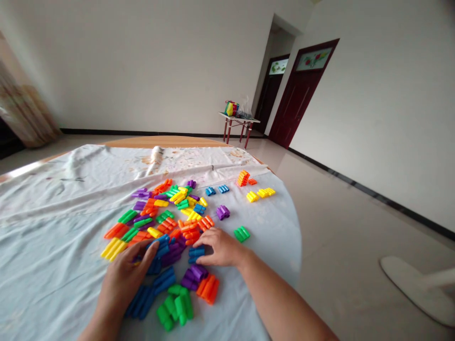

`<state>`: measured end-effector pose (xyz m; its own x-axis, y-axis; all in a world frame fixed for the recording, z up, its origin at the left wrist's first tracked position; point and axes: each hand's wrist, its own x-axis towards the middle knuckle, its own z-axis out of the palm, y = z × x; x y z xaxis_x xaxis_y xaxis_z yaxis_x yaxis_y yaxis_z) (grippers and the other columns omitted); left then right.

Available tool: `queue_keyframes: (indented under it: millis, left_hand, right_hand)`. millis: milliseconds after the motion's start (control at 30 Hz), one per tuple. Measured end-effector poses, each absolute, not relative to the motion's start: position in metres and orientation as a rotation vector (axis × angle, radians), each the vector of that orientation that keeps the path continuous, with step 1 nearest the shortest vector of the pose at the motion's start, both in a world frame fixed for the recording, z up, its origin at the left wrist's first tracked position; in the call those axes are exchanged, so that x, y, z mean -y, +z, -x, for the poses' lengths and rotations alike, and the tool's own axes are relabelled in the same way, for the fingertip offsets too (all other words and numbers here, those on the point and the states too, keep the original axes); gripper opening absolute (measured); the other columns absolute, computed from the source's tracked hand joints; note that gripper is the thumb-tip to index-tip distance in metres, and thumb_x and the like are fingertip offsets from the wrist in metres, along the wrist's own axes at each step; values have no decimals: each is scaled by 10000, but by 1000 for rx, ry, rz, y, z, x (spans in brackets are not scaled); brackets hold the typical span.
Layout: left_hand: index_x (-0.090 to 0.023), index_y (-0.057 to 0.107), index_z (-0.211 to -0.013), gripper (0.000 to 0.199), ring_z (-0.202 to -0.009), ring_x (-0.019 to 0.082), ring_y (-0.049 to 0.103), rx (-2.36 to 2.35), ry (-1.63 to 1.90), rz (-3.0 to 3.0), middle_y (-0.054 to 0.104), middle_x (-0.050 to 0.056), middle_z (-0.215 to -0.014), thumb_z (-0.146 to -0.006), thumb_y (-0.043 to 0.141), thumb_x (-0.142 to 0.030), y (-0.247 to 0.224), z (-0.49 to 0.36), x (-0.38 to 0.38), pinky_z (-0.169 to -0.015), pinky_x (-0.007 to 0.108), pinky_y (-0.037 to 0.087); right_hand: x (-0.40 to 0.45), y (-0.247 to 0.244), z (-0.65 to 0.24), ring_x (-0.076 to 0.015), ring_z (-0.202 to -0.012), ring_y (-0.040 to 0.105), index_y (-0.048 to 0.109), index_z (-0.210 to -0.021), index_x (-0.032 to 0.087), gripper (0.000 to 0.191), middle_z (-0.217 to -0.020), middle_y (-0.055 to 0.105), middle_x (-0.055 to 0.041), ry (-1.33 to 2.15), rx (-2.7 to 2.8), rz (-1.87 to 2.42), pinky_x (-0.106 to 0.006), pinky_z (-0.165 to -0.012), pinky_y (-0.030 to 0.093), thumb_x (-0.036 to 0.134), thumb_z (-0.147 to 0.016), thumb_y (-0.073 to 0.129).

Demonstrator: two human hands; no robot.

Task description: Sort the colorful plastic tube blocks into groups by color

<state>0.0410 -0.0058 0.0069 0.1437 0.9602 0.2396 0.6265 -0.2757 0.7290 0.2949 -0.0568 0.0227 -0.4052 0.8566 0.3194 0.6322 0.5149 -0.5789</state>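
Observation:
Ribbed plastic building blocks in many colours lie in a loose heap on a pale blue cloth. My right hand has its fingers around a blue ribbed block at the heap's lower edge. My left hand reaches in from the lower left, its thumb against a cluster of blue blocks. Its palm hides whether it grips one. Between my hands stand a purple block and an orange block. Below them lies a green block group.
Sorted stacks stand beyond the heap: orange, blue, yellow, purple and green. The cloth covers a round wooden table. A small red-legged table holding bags stands near dark red doors.

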Motion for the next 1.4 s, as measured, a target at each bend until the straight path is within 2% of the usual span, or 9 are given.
queue_keyframes:
  millis: [133,367,567,800,1000,1267,1400]
  left_hand:
    - [-216,666,-917,415,-758,183,660,-1542,915,-1953,720,-3,-790,-732,546,-567,9,-42,5,-679,244,530]
    - [-235,660,-941,429,-742,156,647,-1605,901,-1949,719,-39,-803,-729,537,-587,12,-41,5,-665,211,502]
    - [-267,676,-907,406,-721,170,653,-1680,898,-1921,722,-45,-789,-703,549,-594,13,-40,7,-633,231,511]
    - [-276,687,-797,362,-620,191,652,-1713,974,-1814,708,-21,-686,-608,603,-573,23,-39,14,-570,273,519]
    - [-277,693,-721,393,-559,199,635,-1745,1054,-1740,682,-17,-597,-549,585,-614,34,-45,20,-519,280,506]
    - [-254,688,-775,450,-585,190,642,-1722,993,-1707,697,-13,-658,-575,568,-639,30,-43,20,-547,258,510]
    - [-253,699,-776,443,-615,194,646,-1723,1018,-1750,708,-3,-689,-590,576,-635,26,-41,18,-563,258,517]
  right_hand:
    - [60,33,-299,-165,-911,596,660,-1021,222,335,-937,662,-26,440,1966,1315,-278,-845,448,347,-714,710]
    - [68,38,-349,-141,-778,581,627,-1061,165,346,-902,620,-52,305,1620,1541,-274,-733,492,269,-732,652]
    - [60,26,-395,-160,-781,591,629,-1020,150,301,-926,640,-82,193,1452,1645,-305,-738,503,279,-748,619]
    - [43,1,-413,-205,-869,584,635,-998,149,279,-939,633,-106,31,1383,1715,-352,-797,495,266,-748,599]
    - [43,-13,-414,-215,-852,589,640,-1012,162,313,-958,624,-104,73,1412,1755,-369,-795,502,300,-731,625]
    - [51,-11,-417,-177,-744,601,674,-914,155,232,-861,657,-76,216,1391,1758,-315,-726,517,208,-697,608]
    - [50,-13,-417,-182,-746,601,677,-924,150,250,-866,665,-79,227,1363,1755,-321,-729,518,221,-695,611]
